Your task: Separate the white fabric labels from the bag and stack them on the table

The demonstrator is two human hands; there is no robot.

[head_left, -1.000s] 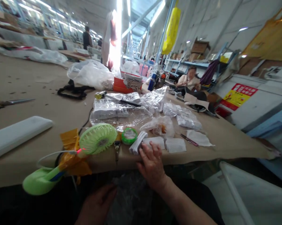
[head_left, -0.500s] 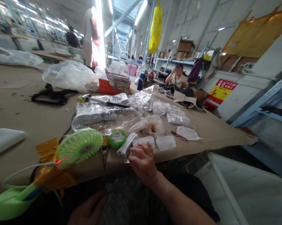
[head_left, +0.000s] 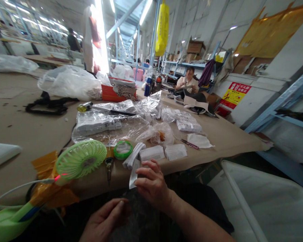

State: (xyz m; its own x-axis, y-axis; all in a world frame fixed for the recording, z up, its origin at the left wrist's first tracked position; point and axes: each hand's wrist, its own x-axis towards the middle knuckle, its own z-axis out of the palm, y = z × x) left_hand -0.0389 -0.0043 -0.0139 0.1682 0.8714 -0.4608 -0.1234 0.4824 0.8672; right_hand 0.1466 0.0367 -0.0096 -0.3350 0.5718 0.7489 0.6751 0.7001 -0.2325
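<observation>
My right hand [head_left: 151,183] pinches a small white paper tag [head_left: 134,174] just off the near table edge, fingers closed on it. On the table right behind it lie a fanned stack of white tags [head_left: 132,155] and two flat tag stacks [head_left: 151,153] [head_left: 176,151]. My left hand [head_left: 106,218] rests low in my lap on dark clear-wrapped material [head_left: 141,218], fingers loosely curled and touching the wrap; I cannot see anything gripped in it.
A green handheld fan [head_left: 80,159] on a stand wrapped in yellow tape, a green tape roll [head_left: 122,149], keys [head_left: 109,165], plastic bags of tags [head_left: 103,122], a pen [head_left: 189,144] and an orange box [head_left: 111,92] crowd the brown table [head_left: 22,129]. Another person [head_left: 188,80] sits at the far end.
My right hand has lifted one white tag off the fanned stack and drawn it back past the table edge. My left hand has risen slightly in my lap.
</observation>
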